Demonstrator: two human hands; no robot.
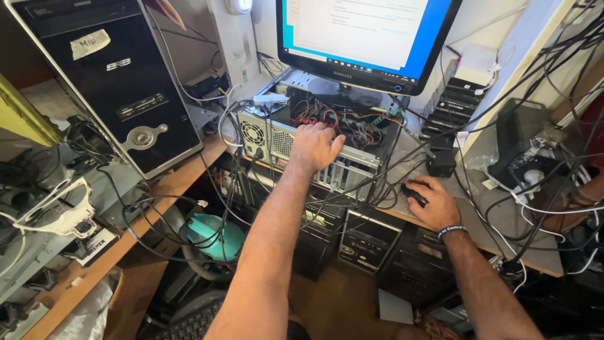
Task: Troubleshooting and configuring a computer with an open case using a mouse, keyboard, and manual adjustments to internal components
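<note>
An open desktop computer case (272,137) lies on its side on the wooden desk, its rear panel toward me and coloured wires showing inside. My left hand (314,146) rests on the top rear edge of that case, fingers curled over the metal by the wires. My right hand (433,203) covers a black mouse (412,191) on the desk to the right; a dark wristband sits on that wrist. A monitor (365,34) with a lit white and blue screen stands on top of the case.
A black tower computer (119,82) leans at the left. Many black cables (503,113) cross the desk. A stack of black drives (448,110) stands right of the case. Below the desk are more tower cases (366,239), a teal object (217,234) and a keyboard (192,321).
</note>
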